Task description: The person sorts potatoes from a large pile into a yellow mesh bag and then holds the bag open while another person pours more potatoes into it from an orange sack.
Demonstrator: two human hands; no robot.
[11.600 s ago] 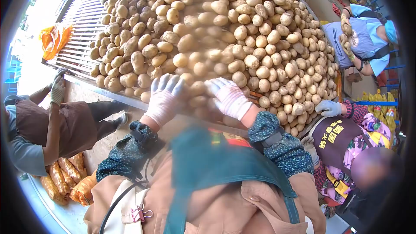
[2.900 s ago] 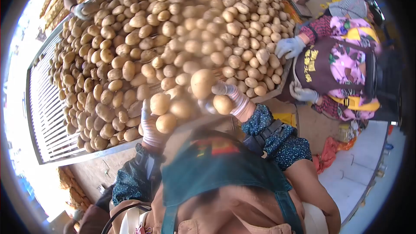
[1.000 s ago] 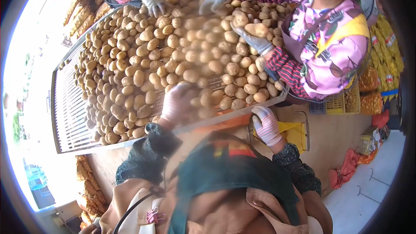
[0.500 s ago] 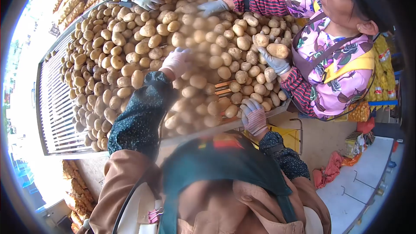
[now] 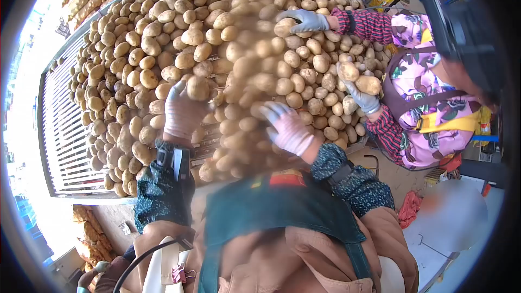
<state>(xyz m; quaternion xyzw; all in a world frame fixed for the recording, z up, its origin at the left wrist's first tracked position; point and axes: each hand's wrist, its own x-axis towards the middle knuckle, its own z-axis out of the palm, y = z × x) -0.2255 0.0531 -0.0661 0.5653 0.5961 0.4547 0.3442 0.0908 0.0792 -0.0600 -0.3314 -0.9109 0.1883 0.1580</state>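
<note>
left hand (image 5: pixel 182 115): closed on a potato (image 5: pixel 198 88), likely cupped against rolling | right hand (image 5: pixel 293 131): spread, nothing visibly gripped; contact blurred | potatoes (image 5: pixel 235 51): heaped across slatted table (image 5: pixel 69 146); gaps probably let dirt drop

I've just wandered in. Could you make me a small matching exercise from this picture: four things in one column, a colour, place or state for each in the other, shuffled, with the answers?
Things
1. camera wearer's left hand
2. camera wearer's apron
3. small clip
4. slatted table

Descriptions
A. pink
B. bare along the picture's left side
C. dark green
D. holding a potato

Pairs: 1-D, 2-C, 3-A, 4-B
</note>
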